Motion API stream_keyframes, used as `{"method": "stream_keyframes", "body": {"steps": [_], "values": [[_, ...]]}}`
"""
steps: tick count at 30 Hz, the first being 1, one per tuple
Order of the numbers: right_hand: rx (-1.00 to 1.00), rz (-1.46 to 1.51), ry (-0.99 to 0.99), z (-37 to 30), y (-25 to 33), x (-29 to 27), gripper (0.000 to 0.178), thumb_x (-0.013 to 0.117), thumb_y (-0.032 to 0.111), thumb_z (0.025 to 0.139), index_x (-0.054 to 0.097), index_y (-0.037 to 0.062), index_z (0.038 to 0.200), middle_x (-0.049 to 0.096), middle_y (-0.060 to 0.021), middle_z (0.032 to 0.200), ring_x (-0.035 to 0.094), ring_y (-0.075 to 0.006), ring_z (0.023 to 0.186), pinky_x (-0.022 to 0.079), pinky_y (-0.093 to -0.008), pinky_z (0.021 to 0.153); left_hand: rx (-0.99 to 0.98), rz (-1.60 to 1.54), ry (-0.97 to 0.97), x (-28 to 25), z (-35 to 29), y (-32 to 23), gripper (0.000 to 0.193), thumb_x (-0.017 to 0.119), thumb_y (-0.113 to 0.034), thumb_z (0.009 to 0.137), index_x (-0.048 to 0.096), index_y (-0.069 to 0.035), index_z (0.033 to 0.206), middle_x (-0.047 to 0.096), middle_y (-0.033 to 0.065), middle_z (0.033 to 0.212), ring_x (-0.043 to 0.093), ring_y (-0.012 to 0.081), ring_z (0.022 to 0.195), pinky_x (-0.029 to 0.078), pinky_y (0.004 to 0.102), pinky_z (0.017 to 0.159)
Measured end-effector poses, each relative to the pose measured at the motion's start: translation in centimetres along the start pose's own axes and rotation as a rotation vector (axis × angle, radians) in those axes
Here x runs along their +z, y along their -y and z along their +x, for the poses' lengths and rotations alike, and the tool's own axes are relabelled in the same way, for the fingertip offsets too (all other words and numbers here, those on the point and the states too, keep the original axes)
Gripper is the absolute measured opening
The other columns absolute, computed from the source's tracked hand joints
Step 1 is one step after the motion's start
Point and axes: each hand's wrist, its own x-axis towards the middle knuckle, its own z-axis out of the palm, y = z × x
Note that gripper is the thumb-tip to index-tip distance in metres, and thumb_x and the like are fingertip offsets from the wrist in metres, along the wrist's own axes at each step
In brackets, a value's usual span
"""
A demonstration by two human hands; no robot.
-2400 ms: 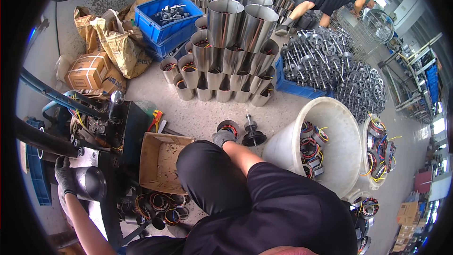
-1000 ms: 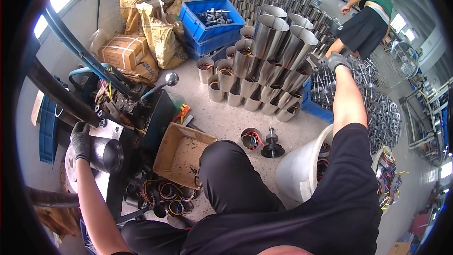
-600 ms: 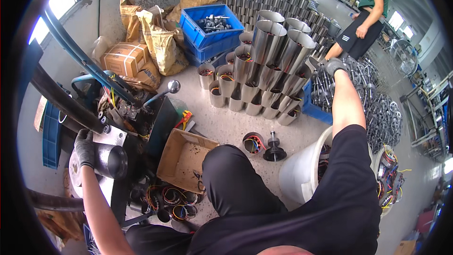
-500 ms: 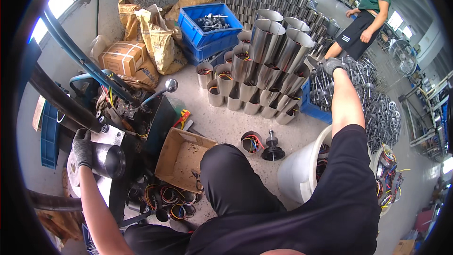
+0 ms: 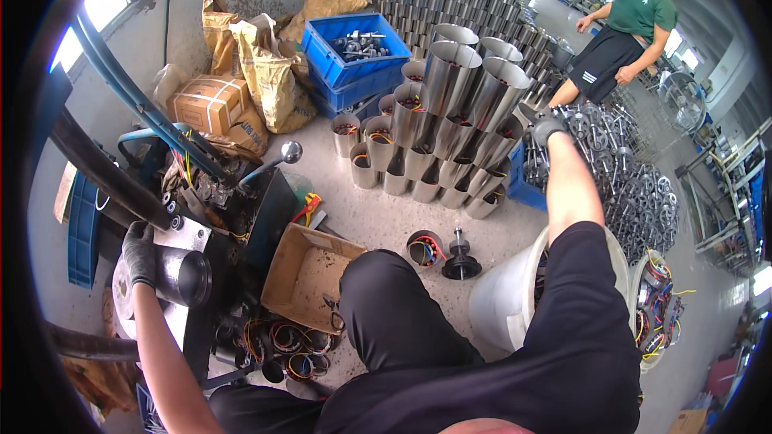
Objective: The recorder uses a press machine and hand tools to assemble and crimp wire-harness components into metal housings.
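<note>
My left hand, in a grey glove, is at the left end of a dark metal cylinder on the machine at the left. Its fingers bend around that end. My right arm reaches far forward, and my gloved right hand is at the near left edge of a heap of metal shafts with round end caps, above a blue crate. Its fingers look curled; what they hold is hidden. On the floor ahead stand a short metal sleeve with coloured wires and a shaft on a black round base.
Stacked steel tubes rise ahead, some holding wound coils. A cardboard box lies by my knee, and a white tub stands under my right arm. Blue crates and sacks line the wall. Another person stands at far right.
My right hand has moved left and slightly nearer along the heap's edge. My left hand keeps its place on the cylinder. The other person has shifted a little to the right.
</note>
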Motion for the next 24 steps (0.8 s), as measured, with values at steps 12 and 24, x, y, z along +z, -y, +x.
{"method": "stream_keyframes", "body": {"steps": [12, 24], "values": [[-0.381, 0.233, 0.681, -16.7, 27.9, 13.5, 0.058, 0.054, 0.052, 0.095, 0.071, 0.0060, 0.127, 0.073, -0.0152, 0.124, 0.070, -0.0283, 0.112, 0.051, -0.0452, 0.101, -0.021, -0.055, -0.048, -2.3, -1.4, 3.2, 0.020, 0.066, -0.017, 0.098, 0.069, 0.000, 0.109, 0.074, 0.0122, 0.097, 0.065, 0.0214, 0.088, 0.050, 0.0341, 0.084], [-0.060, 0.643, 0.388, -25.4, 35.4, 19.9, 0.086, 0.056, 0.069, 0.091, 0.038, 0.0138, 0.155, 0.051, -0.0275, 0.147, 0.056, -0.0432, 0.132, 0.047, -0.0480, 0.108, -0.002, -0.029, -0.021, -3.5, -0.8, 3.8, 0.022, 0.066, -0.018, 0.099, 0.069, -0.001, 0.111, 0.073, 0.0102, 0.097, 0.062, 0.0183, 0.088, 0.049, 0.0321, 0.085]]}}
